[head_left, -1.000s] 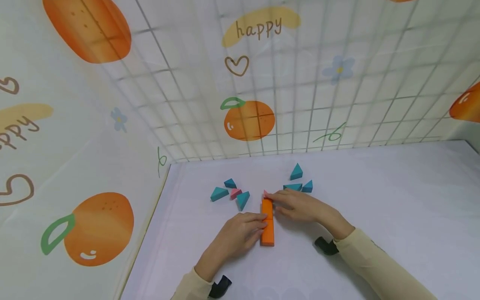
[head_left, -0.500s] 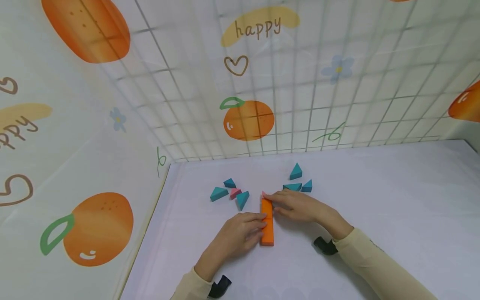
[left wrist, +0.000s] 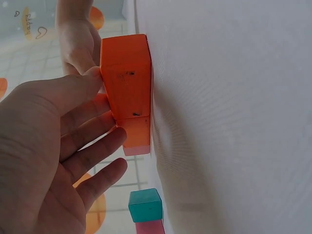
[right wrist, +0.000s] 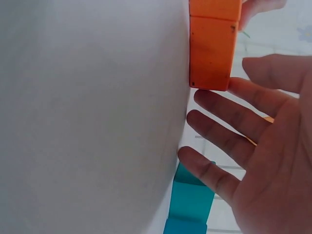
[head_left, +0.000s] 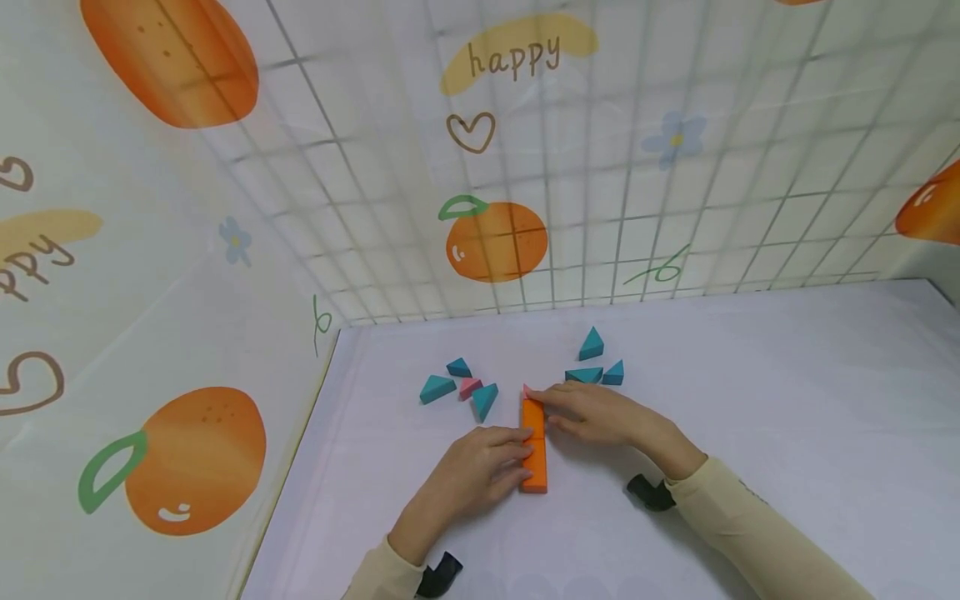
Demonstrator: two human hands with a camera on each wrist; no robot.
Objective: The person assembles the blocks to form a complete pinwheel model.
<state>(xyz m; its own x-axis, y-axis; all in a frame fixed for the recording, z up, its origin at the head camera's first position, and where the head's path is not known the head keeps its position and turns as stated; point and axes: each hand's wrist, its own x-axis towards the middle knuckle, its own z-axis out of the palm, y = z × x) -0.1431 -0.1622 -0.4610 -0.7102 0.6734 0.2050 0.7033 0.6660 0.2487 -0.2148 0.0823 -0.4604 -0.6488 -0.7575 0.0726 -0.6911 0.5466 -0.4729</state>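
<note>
Two orange blocks lie end to end in a straight row on the white table. At the far end of the row a small pink triangular block shows partly behind fingertips. My left hand rests its thumb and fingertips along the row's left side, the fingers fairly straight in the left wrist view. My right hand touches the row's far end near the pink triangle. In the right wrist view its fingers spread out beside the orange block's end, hiding the pink block there.
Left of the row stand several loose triangular blocks, including a teal one and a pink one. Beyond the right hand are more teal triangles. A printed curtain over a wire grid rises behind the table.
</note>
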